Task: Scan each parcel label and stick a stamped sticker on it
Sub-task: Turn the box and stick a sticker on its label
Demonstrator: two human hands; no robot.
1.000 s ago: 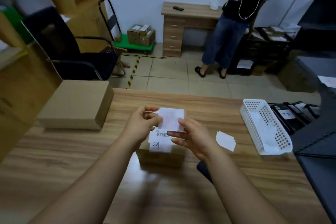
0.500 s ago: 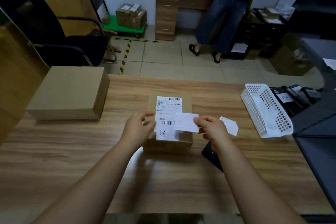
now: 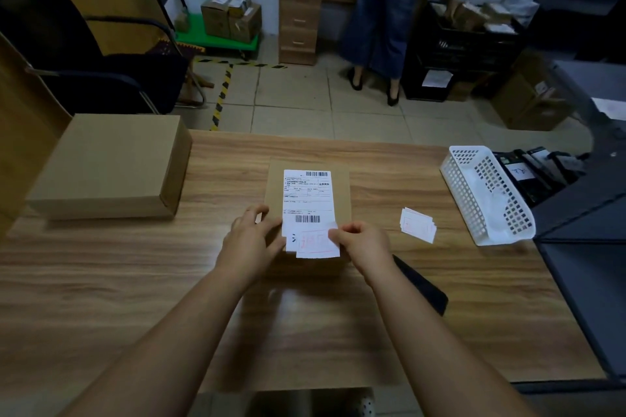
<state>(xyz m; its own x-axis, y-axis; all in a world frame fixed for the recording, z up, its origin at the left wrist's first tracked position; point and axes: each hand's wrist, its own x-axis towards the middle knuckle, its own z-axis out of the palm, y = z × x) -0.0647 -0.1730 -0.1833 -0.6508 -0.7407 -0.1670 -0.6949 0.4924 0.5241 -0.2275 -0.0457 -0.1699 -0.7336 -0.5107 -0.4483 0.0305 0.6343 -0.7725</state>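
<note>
1. The room is dim, and the corners of the view fall off to near black, worst at the right by the dark counter (image 3: 589,284).
2. The light is soft and comes from overhead; a pale sheen lies on the table (image 3: 101,281) just below the parcel (image 3: 342,186).
3. Shadows are weak and smudged: a faint one sits under the big box (image 3: 111,166) and another under the arms.
4. The white label (image 3: 306,196) is the brightest thing here, nearly washed out, though its barcodes stay legible.
5. The wide lens bends straight lines: the table's far edge bows and the basket (image 3: 487,193) leans outward.
6. The centre is sharp; the forearms at the bottom edge look soft.
</note>
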